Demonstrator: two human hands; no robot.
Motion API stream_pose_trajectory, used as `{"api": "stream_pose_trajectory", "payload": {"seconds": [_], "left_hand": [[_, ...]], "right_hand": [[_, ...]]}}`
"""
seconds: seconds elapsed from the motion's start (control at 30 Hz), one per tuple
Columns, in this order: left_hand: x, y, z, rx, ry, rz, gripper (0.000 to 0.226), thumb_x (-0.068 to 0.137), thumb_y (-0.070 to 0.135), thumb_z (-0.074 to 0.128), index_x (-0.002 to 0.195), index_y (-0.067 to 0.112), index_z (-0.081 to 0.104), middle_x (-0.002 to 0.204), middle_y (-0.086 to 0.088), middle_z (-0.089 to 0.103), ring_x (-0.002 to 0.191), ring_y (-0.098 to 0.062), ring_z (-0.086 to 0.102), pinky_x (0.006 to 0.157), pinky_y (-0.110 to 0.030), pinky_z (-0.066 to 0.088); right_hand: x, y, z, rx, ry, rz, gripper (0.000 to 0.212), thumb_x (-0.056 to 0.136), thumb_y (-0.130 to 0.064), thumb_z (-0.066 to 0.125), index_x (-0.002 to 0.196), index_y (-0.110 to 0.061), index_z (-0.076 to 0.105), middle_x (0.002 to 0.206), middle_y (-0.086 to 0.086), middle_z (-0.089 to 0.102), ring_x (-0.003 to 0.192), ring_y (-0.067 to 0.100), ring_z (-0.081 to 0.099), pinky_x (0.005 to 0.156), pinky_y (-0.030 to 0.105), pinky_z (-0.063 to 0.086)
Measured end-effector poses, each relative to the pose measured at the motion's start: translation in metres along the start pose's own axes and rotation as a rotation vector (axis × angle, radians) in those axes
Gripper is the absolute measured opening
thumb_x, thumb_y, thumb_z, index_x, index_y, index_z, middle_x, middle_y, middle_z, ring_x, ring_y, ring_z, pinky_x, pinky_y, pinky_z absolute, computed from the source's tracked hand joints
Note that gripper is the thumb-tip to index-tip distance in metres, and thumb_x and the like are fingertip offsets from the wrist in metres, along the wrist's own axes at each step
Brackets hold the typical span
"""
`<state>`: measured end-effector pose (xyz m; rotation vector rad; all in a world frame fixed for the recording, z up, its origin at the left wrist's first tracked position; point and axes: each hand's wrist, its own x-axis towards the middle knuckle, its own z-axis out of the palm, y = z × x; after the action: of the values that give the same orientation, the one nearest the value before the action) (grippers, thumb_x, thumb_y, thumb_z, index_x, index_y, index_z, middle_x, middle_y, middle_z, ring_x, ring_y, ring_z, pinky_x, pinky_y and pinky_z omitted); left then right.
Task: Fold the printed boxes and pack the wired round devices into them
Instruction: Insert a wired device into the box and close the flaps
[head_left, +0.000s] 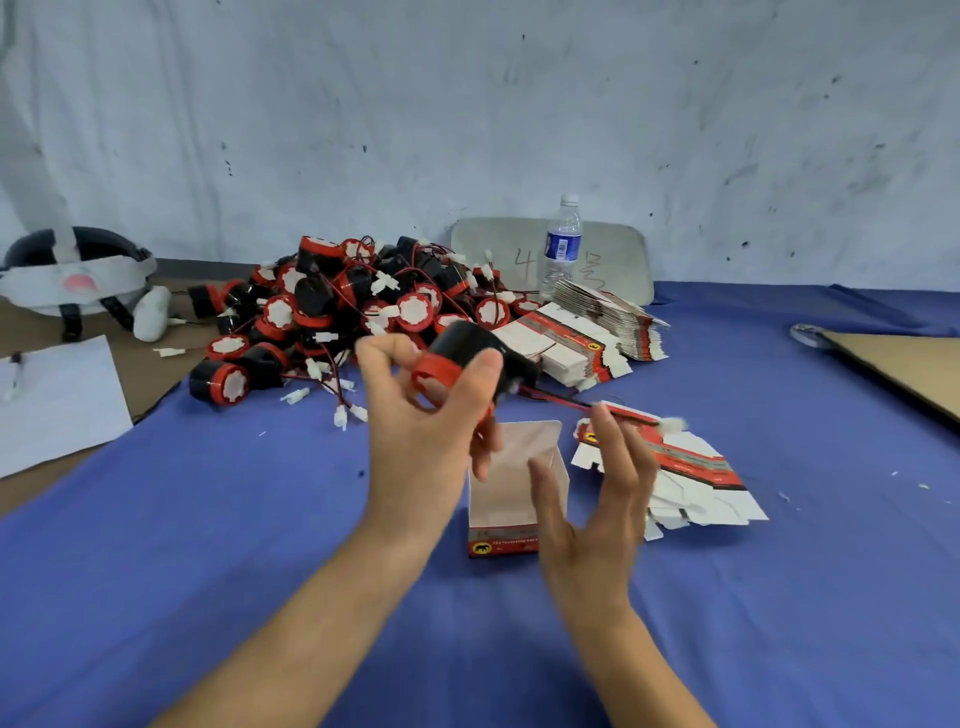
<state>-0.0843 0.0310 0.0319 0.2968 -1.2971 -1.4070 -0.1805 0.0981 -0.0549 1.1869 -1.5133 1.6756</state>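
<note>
My left hand (415, 431) grips a black round device with a red rim (470, 345) above the table. Its red-and-black wire (561, 399) runs right to a white plug (672, 425). My right hand (597, 499) is held up with straight fingers, its fingertips at the wire. Below both hands stands an erected printed box (511, 499), top open, white inside. A few flat box blanks (691, 478) lie just right of it. A big pile of the same devices (353, 306) sits behind, with stacks of flat blanks (587, 332) to its right.
A water bottle (561, 247) stands at the back against a grey board (613, 249). A headset (78, 280) and white paper (57, 400) lie at the left. Brown cardboard (904, 369) lies at the right edge. Blue cloth (260, 545) covers the table.
</note>
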Motion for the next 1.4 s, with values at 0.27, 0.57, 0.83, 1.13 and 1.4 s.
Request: {"api": "stream_pose_trajectory", "payload": {"seconds": [0.27, 0.57, 0.83, 1.13, 1.4], "left_hand": [[-0.018, -0.051, -0.015, 0.451, 0.193, 0.047, 0.036, 0.065, 0.054, 0.056, 0.079, 0.028, 0.035, 0.064, 0.024, 0.054, 0.054, -0.003, 0.050, 0.048, -0.010, 0.037], [-0.023, -0.063, -0.028, 0.533, 0.027, 0.246, 0.047, 0.071, 0.065, 0.066, 0.110, 0.042, 0.053, 0.109, 0.016, 0.062, 0.093, -0.015, 0.066, 0.067, -0.023, 0.054], [-0.018, -0.072, -0.035, 0.826, -0.232, 0.489, 0.068, 0.082, 0.031, 0.071, 0.141, 0.032, 0.037, 0.131, 0.010, 0.044, 0.121, 0.003, 0.043, 0.094, -0.009, 0.039], [-0.017, -0.074, -0.040, 0.930, -0.293, 0.350, 0.057, 0.069, 0.056, 0.071, 0.114, 0.023, 0.060, 0.139, 0.007, 0.033, 0.129, -0.002, 0.030, 0.102, -0.012, 0.029], [-0.018, -0.078, -0.037, 1.056, -0.284, 0.083, 0.054, 0.069, 0.044, 0.080, 0.097, 0.030, 0.035, 0.152, 0.014, 0.019, 0.115, -0.015, 0.051, 0.078, -0.021, 0.044]], "right_hand": [[0.013, 0.016, -0.020, 0.088, -0.020, 0.131, 0.053, 0.083, -0.009, 0.040, 0.134, -0.011, 0.051, 0.139, 0.005, 0.053, 0.126, 0.023, 0.053, 0.101, 0.028, 0.043], [0.006, 0.010, -0.010, 0.028, -0.198, -0.085, 0.028, 0.092, 0.002, 0.052, 0.114, -0.008, 0.066, 0.107, 0.003, 0.067, 0.095, 0.008, 0.064, 0.084, 0.018, 0.048], [0.011, 0.013, -0.013, 0.052, -0.132, 0.071, 0.028, 0.090, 0.004, 0.050, 0.107, -0.006, 0.069, 0.086, 0.003, 0.066, 0.065, 0.015, 0.066, 0.062, 0.023, 0.052], [0.011, 0.018, -0.008, -0.165, -0.133, 0.162, 0.021, 0.082, 0.002, 0.058, 0.095, -0.006, 0.071, 0.090, 0.004, 0.061, 0.055, 0.016, 0.054, 0.058, 0.002, 0.033], [0.014, 0.007, -0.010, -0.045, 0.045, 0.138, 0.041, 0.092, -0.018, 0.055, 0.131, -0.032, 0.051, 0.093, 0.000, 0.063, 0.069, 0.029, 0.065, 0.066, 0.033, 0.054]]}}
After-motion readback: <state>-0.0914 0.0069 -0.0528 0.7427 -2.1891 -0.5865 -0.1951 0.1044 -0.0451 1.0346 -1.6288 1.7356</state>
